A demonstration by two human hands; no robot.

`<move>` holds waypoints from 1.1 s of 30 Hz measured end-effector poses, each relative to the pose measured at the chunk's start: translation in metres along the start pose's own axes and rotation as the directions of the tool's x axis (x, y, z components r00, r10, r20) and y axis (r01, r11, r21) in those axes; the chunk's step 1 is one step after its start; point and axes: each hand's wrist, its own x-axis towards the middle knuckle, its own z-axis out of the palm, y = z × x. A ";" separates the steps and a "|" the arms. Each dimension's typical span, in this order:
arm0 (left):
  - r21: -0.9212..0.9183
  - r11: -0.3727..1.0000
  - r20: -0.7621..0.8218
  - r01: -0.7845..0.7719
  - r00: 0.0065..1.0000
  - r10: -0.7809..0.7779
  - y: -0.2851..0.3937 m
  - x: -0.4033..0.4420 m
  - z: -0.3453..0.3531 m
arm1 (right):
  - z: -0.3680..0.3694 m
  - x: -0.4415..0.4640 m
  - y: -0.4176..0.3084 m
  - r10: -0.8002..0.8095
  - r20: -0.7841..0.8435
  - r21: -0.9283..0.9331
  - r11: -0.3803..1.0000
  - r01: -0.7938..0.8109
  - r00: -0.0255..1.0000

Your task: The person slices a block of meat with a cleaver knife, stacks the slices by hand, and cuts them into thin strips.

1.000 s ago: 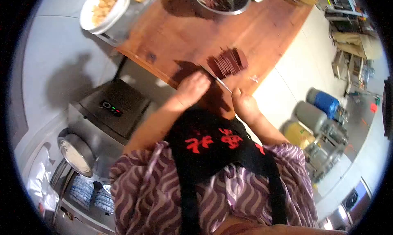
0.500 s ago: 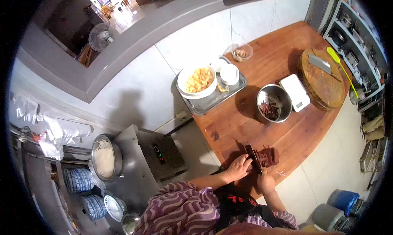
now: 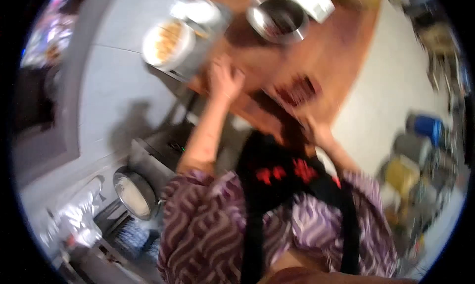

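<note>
Blurred by motion, my left hand (image 3: 226, 77) is over the left part of the wooden table, fingers apart, with nothing visible in it. My right hand (image 3: 316, 129) is closed on the handle of a knife (image 3: 284, 104), whose blade points up and left. Just beyond the blade lies a dark red sliced block (image 3: 298, 91) on the wood. A metal pot (image 3: 277, 19) with dark pieces inside stands farther back.
The wooden table (image 3: 341, 51) carries a white scale (image 3: 309, 2) at the back. A white bowl of yellowish chunks (image 3: 168, 44) sits on a tray at the left. Gas cylinders (image 3: 426, 128) stand on the floor at the right.
My left hand has moved away from the knife, up and left toward the tray, and its fingers have spread. My right hand still holds the knife beside the slices. The camera view has swung.
</note>
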 end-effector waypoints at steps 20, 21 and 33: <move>-0.126 0.979 0.145 -0.163 0.973 0.181 0.094 -0.100 0.044 | -0.004 0.022 -0.097 -0.025 -0.115 0.008 1.000 0.026 0.993; -0.131 0.978 0.134 -0.164 0.974 0.181 0.091 -0.097 0.050 | -0.003 0.026 -0.100 -0.018 -0.130 -0.008 1.000 0.018 0.991; 0.023 0.987 0.193 -0.158 0.970 0.150 0.040 -0.087 0.067 | -0.011 0.020 -0.097 0.006 -0.037 -0.047 0.999 -0.008 0.999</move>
